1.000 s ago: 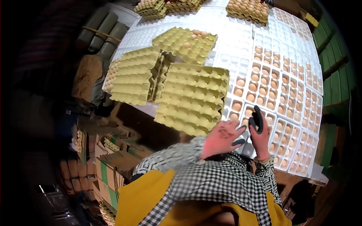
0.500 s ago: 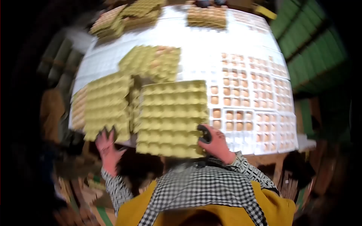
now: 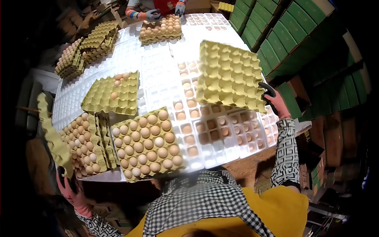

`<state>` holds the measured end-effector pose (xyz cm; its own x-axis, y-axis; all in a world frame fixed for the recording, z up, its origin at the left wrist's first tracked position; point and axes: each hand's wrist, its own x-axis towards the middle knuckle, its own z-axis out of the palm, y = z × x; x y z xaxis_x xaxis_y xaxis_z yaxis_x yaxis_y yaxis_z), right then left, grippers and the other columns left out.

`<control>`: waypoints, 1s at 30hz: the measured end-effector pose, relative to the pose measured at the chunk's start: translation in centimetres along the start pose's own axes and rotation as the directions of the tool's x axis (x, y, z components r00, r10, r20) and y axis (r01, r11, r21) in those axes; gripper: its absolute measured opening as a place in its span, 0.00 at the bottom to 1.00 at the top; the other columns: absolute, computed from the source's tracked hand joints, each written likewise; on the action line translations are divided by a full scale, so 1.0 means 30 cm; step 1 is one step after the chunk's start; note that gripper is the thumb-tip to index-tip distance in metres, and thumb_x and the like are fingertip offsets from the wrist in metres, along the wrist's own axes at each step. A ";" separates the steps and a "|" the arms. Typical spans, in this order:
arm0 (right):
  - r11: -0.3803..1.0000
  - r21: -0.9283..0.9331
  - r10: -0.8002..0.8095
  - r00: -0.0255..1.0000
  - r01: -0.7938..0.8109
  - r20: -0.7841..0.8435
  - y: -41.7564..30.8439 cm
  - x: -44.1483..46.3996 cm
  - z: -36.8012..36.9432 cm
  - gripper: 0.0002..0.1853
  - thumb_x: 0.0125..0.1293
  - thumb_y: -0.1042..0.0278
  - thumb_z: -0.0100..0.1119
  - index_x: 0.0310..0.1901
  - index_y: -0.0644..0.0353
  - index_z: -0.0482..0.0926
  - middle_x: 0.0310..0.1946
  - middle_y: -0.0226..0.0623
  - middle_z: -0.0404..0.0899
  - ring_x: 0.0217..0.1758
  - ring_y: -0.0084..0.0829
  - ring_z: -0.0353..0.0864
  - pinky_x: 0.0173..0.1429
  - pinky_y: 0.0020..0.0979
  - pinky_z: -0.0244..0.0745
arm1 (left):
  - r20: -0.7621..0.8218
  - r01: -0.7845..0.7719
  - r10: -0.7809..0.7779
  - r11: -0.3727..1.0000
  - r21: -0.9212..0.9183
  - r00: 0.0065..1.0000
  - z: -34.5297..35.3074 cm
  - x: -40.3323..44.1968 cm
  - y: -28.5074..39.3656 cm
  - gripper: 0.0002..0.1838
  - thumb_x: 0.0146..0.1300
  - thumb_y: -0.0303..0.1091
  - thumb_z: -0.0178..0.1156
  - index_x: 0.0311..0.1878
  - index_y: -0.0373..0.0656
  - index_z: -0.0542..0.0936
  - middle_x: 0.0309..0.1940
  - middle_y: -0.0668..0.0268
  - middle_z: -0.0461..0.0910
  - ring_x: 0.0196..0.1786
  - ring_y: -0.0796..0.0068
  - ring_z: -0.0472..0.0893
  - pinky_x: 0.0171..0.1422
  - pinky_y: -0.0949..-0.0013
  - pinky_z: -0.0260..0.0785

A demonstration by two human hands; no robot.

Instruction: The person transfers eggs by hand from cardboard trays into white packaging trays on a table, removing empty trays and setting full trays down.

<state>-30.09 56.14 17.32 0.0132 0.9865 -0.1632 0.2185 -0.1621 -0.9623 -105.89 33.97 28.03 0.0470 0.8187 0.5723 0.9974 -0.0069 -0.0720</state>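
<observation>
My right hand [image 3: 278, 103], in a pink glove with dark fingertips, grips the edge of an empty yellow egg tray [image 3: 231, 77] raised above the white packs. At the far left my left hand [image 3: 74, 194] pinches the lower edge of another empty egg tray [image 3: 53, 136], tilted nearly edge-on. Between the hands lies a full tray of brown eggs [image 3: 147, 148]. To its left is a second egg-filled tray [image 3: 81, 146], beside several trays standing on edge. White compartment packs [image 3: 189, 130] holding eggs lie partly under the raised tray's shadow.
A mostly empty yellow tray [image 3: 106, 93] with a few eggs lies farther back. Stacked trays [image 3: 98, 37] stand at the back left. Across the table, a co-worker's gloved hands [image 3: 153, 15] are at an egg stack [image 3: 161, 31]. Green boxes [image 3: 292, 29] rise at the right.
Both empty trays have come up off the egg trays, one swung left and the other right, uncovering the eggs beneath. My hands have spread apart. The view has shifted.
</observation>
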 end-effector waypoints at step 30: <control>0.991 -0.095 0.078 0.983 -0.095 -0.168 0.432 -0.465 0.010 0.21 0.62 0.72 0.63 0.57 0.62 0.77 0.50 0.42 0.81 0.54 0.36 0.81 0.58 0.32 0.73 | 0.272 -0.372 0.767 0.548 -0.750 0.581 1.153 0.440 2.111 0.40 0.57 0.52 0.66 0.72 0.50 0.66 0.73 0.44 0.59 0.66 0.46 0.69 0.68 0.51 0.60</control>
<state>-27.72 40.27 7.05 0.1938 0.9606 -0.1990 0.3077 -0.2521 -0.9175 -44.00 64.22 2.77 0.7774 0.6267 0.0549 0.5699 -0.7385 0.3602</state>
